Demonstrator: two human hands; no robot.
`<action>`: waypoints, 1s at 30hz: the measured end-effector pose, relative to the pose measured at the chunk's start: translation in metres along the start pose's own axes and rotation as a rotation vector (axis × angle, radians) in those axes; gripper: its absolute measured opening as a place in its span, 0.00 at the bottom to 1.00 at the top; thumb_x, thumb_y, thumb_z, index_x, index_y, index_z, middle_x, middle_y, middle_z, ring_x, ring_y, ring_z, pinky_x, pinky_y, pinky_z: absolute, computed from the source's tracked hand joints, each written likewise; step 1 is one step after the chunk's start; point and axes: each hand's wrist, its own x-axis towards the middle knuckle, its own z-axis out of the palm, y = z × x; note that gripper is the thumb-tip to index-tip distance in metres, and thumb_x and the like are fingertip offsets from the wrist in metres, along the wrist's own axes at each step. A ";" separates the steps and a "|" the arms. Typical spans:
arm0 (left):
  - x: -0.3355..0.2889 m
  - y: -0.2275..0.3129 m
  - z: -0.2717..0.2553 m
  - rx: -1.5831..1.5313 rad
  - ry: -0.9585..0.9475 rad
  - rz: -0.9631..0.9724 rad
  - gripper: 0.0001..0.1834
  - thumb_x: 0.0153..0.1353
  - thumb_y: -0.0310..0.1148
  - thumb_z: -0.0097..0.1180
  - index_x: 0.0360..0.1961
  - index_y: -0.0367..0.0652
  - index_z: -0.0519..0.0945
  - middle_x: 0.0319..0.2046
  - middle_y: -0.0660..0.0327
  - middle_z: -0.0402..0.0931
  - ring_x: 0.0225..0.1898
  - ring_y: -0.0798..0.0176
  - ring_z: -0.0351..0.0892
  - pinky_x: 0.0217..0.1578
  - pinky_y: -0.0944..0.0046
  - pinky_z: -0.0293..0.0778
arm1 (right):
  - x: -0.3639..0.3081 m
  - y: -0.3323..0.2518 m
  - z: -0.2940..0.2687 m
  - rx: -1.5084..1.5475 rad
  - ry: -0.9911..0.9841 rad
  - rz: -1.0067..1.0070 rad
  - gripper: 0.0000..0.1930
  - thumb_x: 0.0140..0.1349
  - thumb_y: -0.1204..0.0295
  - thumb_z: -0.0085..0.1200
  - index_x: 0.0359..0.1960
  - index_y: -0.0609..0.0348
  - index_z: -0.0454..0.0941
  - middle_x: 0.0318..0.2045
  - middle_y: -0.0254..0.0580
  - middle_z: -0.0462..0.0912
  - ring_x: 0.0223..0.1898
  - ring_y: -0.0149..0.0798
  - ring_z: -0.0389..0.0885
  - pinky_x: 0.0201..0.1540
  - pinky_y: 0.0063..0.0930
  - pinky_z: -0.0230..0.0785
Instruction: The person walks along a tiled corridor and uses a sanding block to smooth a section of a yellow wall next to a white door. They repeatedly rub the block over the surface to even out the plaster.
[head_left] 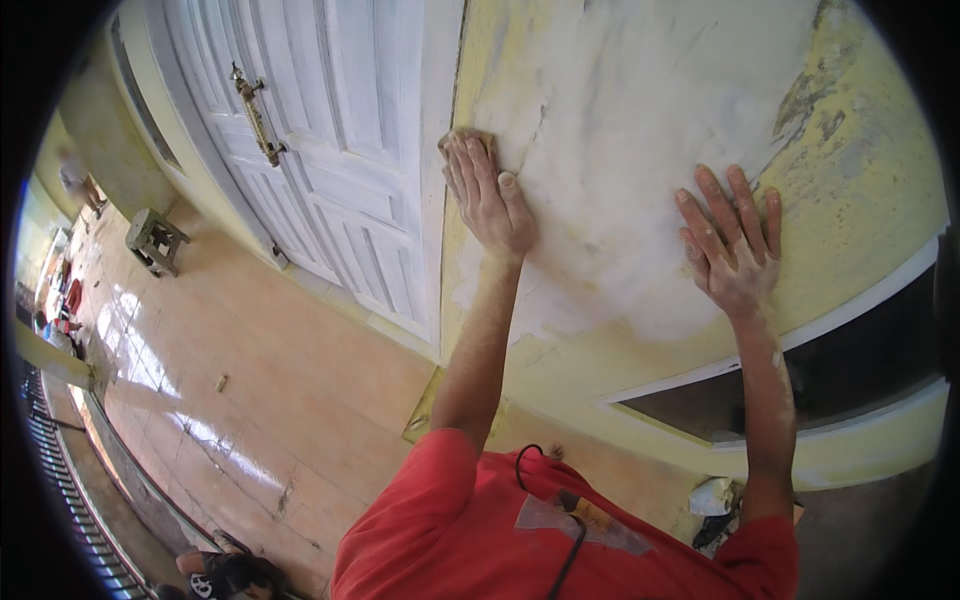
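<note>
White, chalky coating (630,120) spreads over one pale yellow wall (890,180) between two dusty hands. The left grip (492,205) lies nearly flat, its four fingers close together and its one thumb set apart. It has hold of one tan pad (470,133), pinned under the fingers against the wall, with an edge showing just past the fingertips; whether this is sponge or folded abrasive, I cannot tell. The right grip (735,255) is wide open, all five digits spread against the wall, and has hold of nothing.

Grey, flaking paint (805,95) shows above and to the right of the right grip. Below that same grip, one dark window (860,350) sits beside the right forearm.

Left of the left grip stands one white panelled door (350,190), with one ornate gold pull handle (258,120). Farther left and lower, one small stool (155,240) rests on the tiled floor (300,350). One red shirt (430,530) lies below both grips, one black cord (572,560) hanging across it. Well apart from the left grip are two other people: one standing (80,180) at far left, one low down (235,575) at lower left, near one metal railing (70,500).
</note>
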 end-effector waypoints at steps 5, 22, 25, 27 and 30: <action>-0.171 -0.063 0.022 -0.001 0.016 -0.055 0.34 0.79 0.41 0.36 0.79 0.31 0.58 0.79 0.36 0.53 0.82 0.32 0.43 0.79 0.35 0.36 | -0.001 0.001 0.004 -0.027 0.020 -0.018 0.18 0.79 0.54 0.49 0.66 0.31 0.80 0.71 0.26 0.78 0.74 0.43 0.71 0.79 0.57 0.48; -0.148 -0.046 0.006 -0.057 0.016 -0.199 0.34 0.81 0.41 0.34 0.80 0.29 0.55 0.81 0.40 0.49 0.83 0.34 0.42 0.80 0.37 0.35 | 0.005 -0.002 0.000 -0.023 0.021 -0.021 0.18 0.80 0.55 0.48 0.65 0.32 0.82 0.69 0.29 0.80 0.74 0.47 0.71 0.81 0.55 0.43; -0.171 -0.050 0.012 -0.034 -0.073 -0.246 0.35 0.81 0.42 0.34 0.80 0.29 0.53 0.82 0.40 0.47 0.83 0.35 0.40 0.80 0.39 0.34 | 0.004 0.006 0.007 -0.026 0.061 -0.019 0.18 0.80 0.54 0.48 0.65 0.32 0.82 0.69 0.29 0.80 0.74 0.46 0.71 0.80 0.55 0.44; -0.092 -0.037 0.008 -0.075 -0.006 -0.232 0.36 0.82 0.43 0.33 0.80 0.28 0.51 0.82 0.38 0.45 0.84 0.36 0.36 0.81 0.41 0.31 | -0.004 0.003 0.002 -0.026 0.023 -0.010 0.18 0.80 0.54 0.48 0.65 0.32 0.82 0.69 0.29 0.80 0.74 0.46 0.71 0.80 0.54 0.45; -0.081 -0.030 -0.006 -0.083 -0.007 -0.270 0.36 0.82 0.44 0.32 0.80 0.28 0.50 0.82 0.38 0.44 0.84 0.36 0.35 0.81 0.40 0.30 | 0.001 -0.002 0.006 -0.031 0.030 -0.020 0.18 0.80 0.55 0.49 0.65 0.32 0.82 0.69 0.29 0.80 0.74 0.45 0.71 0.80 0.53 0.46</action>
